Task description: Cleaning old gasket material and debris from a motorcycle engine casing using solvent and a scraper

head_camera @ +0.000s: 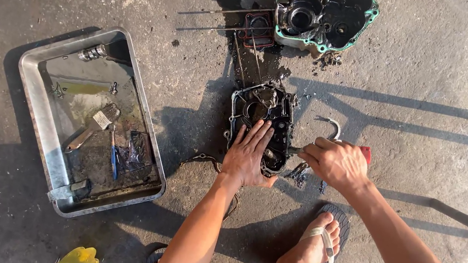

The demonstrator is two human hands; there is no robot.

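Note:
A dark, oily engine case half (pixel 261 112) lies flat on the concrete floor. My left hand (pixel 250 156) rests palm down on its lower part, fingers spread, holding it steady. My right hand (pixel 334 160) is closed around a tool with a red handle (pixel 366 153), whose tip points at the case's right edge. A second engine case half (pixel 325 15) with a green gasket rim lies further away at the top.
A metal tray (pixel 40 108) at the left holds dirty liquid, a brush (pixel 95 126), a blue-handled tool (pixel 114 158) and small parts. Long studs (pixel 225 11) and a dark gasket (pixel 258 30) lie by the far case. My sandalled foot (pixel 321 246) is below.

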